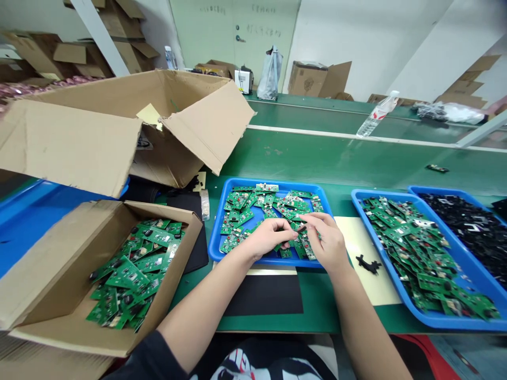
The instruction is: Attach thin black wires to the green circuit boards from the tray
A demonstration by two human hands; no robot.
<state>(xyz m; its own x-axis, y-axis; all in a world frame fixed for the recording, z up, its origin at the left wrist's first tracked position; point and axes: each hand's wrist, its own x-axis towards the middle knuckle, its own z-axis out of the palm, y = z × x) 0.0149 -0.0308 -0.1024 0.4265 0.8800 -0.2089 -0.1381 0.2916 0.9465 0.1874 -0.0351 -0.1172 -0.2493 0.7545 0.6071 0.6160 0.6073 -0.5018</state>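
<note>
Over the middle blue tray [214, 232], my two hands meet with their fingertips close together. Between them is a small dark strip-shaped piece [302, 229], its exact kind too small to tell. My right hand [327, 237] pinches this piece between thumb and fingers. My left hand [273, 236] is closed, its fingers curled at the piece's left end; what lies inside them is hidden. Green circuit boards [240, 200] lie loosely in the tray below and around the hands. To the right of my right hand, several small black plastic parts [368, 264] rest on a cream sheet [386, 293].
A cardboard box of circuit boards [190, 227] stands at left, below a larger open carton [79, 142]. On the right are a blue tray of boards [358, 198] and another of black parts [415, 189]. A plastic bottle [376, 116] leans at the back ledge.
</note>
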